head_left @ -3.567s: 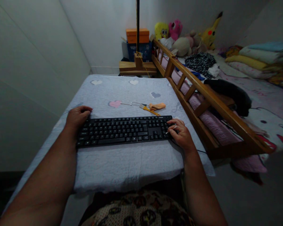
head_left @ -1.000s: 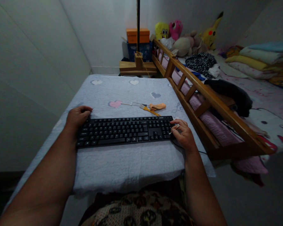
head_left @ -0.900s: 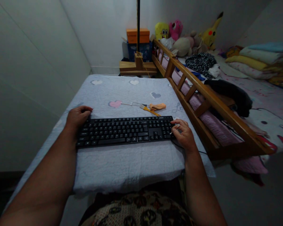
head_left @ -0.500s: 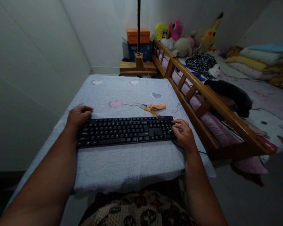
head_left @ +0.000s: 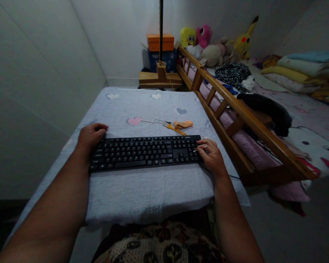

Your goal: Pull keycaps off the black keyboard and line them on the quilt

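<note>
A black keyboard (head_left: 142,153) lies flat across the cloth-covered table. My left hand (head_left: 91,137) grips its left end near the far corner, with curled fingers partly hidden. My right hand (head_left: 210,153) is over the number pad and pinches a thin white cotton swab (head_left: 205,147), its tip down among the keys. Beyond the keyboard lie a brush (head_left: 172,127) with a yellow handle, a folded orange cloth (head_left: 184,124), a wire tool (head_left: 160,121) and another thin white stick (head_left: 147,121).
The table (head_left: 142,193) has a pale cover with hearts. A wooden bed rail (head_left: 235,106) runs along its right side, with bedding and stuffed toys behind. At the far end stand a wooden post base (head_left: 161,76) and an orange box (head_left: 160,42). A cable (head_left: 234,177) leads off right.
My right hand has shifted slightly left over the number pad, and the cotton swab has moved with it. My left hand and the keyboard stay in place.
</note>
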Demonstrator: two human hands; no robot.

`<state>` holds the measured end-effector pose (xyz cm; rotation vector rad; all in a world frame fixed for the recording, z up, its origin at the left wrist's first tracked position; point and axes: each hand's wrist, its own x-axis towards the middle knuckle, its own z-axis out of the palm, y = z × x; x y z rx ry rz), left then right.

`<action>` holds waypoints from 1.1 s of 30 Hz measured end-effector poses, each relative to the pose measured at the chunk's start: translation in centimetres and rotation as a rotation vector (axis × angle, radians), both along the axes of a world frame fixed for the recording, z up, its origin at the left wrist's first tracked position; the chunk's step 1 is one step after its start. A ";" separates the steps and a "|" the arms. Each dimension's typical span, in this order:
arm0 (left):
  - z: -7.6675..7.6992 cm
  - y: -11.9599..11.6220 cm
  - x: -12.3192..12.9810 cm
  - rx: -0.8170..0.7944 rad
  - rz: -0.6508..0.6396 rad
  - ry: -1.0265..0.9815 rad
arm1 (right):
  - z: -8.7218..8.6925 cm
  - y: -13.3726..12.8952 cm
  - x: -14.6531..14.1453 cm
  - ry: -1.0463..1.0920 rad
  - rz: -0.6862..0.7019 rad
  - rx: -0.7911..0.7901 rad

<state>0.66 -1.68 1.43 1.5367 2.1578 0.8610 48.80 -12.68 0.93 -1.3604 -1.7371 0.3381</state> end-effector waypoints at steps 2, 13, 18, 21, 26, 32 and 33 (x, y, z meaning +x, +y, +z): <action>0.2 -0.1 0.1 -0.004 -0.003 0.005 | 0.0 0.0 0.0 -0.003 -0.012 0.005; 0.3 -0.1 0.2 -0.006 -0.009 0.006 | 0.1 0.0 -0.1 -0.019 -0.044 0.039; 0.0 0.0 -0.1 -0.007 -0.025 0.014 | 0.3 0.0 -0.2 -0.032 -0.024 0.013; 0.0 0.1 -0.1 -0.009 -0.022 0.015 | 0.3 0.0 -0.2 -0.035 -0.022 0.007; 0.1 -0.1 -0.1 -0.009 -0.027 -0.002 | 0.2 0.0 -0.1 -0.022 -0.048 0.025; 0.0 -0.1 -0.1 0.011 -0.041 0.002 | 0.3 -0.1 0.0 -0.021 -0.071 0.044; 0.0 -0.1 -0.1 0.008 -0.040 0.009 | 0.3 -0.1 0.0 -0.018 -0.070 0.044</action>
